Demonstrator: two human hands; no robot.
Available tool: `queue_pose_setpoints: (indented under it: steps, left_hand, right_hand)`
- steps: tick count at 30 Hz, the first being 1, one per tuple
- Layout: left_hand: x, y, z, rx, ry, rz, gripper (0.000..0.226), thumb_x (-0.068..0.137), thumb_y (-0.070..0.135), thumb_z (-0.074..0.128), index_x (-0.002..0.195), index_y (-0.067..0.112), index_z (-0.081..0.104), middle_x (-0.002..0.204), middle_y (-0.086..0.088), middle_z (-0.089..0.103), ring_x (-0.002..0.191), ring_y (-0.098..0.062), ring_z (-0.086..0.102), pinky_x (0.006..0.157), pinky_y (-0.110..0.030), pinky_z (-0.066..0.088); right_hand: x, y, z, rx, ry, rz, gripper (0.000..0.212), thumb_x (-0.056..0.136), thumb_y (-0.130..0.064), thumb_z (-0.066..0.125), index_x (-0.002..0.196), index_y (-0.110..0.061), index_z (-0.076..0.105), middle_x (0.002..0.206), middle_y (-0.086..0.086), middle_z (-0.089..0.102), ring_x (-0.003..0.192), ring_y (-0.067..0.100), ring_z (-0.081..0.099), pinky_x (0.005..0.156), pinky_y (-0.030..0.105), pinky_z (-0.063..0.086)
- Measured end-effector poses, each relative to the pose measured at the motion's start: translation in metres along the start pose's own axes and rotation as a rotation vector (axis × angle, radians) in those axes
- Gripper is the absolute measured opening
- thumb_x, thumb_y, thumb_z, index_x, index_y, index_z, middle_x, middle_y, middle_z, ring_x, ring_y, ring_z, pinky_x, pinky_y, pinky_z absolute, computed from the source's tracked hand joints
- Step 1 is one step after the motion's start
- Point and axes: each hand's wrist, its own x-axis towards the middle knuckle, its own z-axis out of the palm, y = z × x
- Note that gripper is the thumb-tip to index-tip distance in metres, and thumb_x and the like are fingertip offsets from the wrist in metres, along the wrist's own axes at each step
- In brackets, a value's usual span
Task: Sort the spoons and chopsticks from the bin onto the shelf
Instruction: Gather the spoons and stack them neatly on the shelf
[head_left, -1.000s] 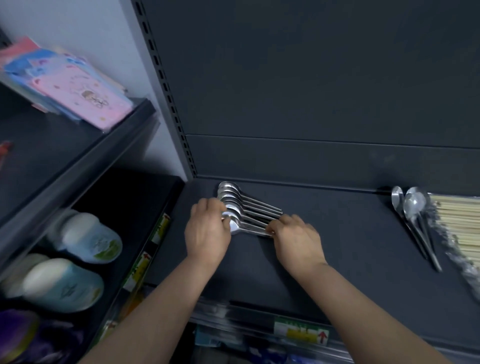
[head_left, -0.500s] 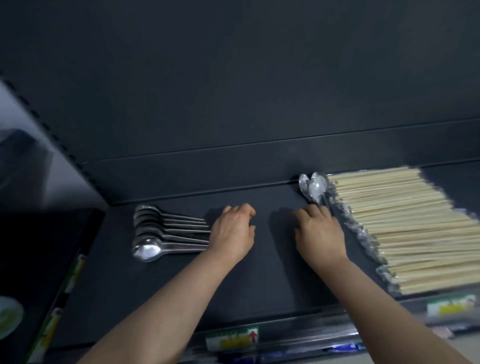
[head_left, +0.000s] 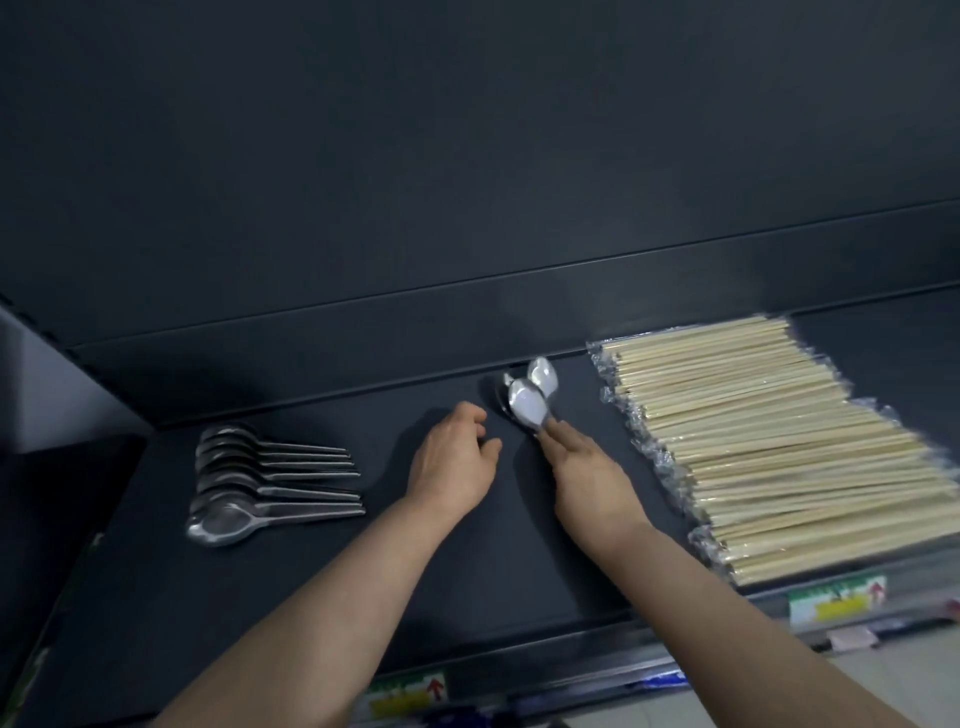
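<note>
While sorted spoons (head_left: 270, 478) line the shelf (head_left: 493, 597) at left, the left grip (head_left: 452, 462) hangs slack and empty and the right grip (head_left: 587, 478) pinches loose spoons (head_left: 527, 408) by the handles beside the chopsticks (head_left: 779, 447), where so thin a hold might let them slip and scatter.

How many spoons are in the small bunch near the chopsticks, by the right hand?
3 spoons. Two bright bowls overlap just beyond the right hand, which holds the handles. A third bowl peeks out at their left, mostly covered. More may be hidden beneath.
</note>
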Motion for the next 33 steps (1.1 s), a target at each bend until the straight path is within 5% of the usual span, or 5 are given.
queue_pose_setpoints:
  steps: [8,17,23,27,33]
  left_hand:
    - [0.001,-0.004,0.001,-0.138,0.100,-0.176,0.048,0.088,0.038,0.064,0.124,0.010,0.049,0.115,-0.005,0.064,0.106,-0.027,0.060,0.084,-0.035,0.047]
    - [0.003,-0.006,0.000,-0.186,0.069,-0.241,0.005,0.087,0.021,0.064,0.092,0.022,0.062,0.093,-0.002,0.071,0.093,-0.024,0.066,0.081,-0.036,0.053]
    - [-0.001,-0.013,-0.006,-0.392,0.082,-0.287,0.018,0.087,0.012,0.055,0.081,0.027,0.062,0.086,0.003,0.071,0.083,-0.021,0.069,0.075,-0.043,0.060]
    - [0.002,0.002,-0.015,-0.525,0.132,-0.249,0.017,0.090,0.008,0.053,0.091,0.018,0.066,0.090,-0.005,0.073,0.076,-0.019,0.070,0.058,-0.029,0.057]
    - [0.029,0.029,-0.010,-0.452,0.167,-0.205,0.017,0.083,0.011,0.058,0.086,0.024,0.068,0.086,0.005,0.071,0.080,-0.017,0.070,0.076,-0.039,0.060]
  right_hand:
    - [-0.015,0.004,0.009,0.113,0.105,-0.184,0.032,0.089,-0.013,0.059,0.120,-0.019,0.066,0.129,0.001,0.062,0.116,0.026,0.059,0.094,0.041,0.050]
    - [-0.004,0.003,0.000,0.236,0.082,0.062,0.038,0.093,-0.030,0.056,0.130,-0.020,0.053,0.122,-0.001,0.057,0.115,0.018,0.049,0.093,0.028,0.039]
    - [0.017,0.006,-0.011,0.240,0.073,0.140,0.032,0.096,-0.022,0.050,0.127,-0.016,0.056,0.117,0.005,0.058,0.115,0.025,0.051,0.087,0.034,0.045]
    - [0.019,0.010,-0.020,0.309,0.030,0.181,0.028,0.099,-0.027,0.043,0.108,-0.012,0.066,0.104,0.011,0.068,0.101,0.031,0.061,0.080,0.036,0.047]
    - [0.009,0.018,-0.034,0.324,0.004,0.218,0.039,0.098,-0.046,0.041,0.102,-0.017,0.066,0.098,0.010,0.070,0.099,0.030,0.062,0.073,0.031,0.043]
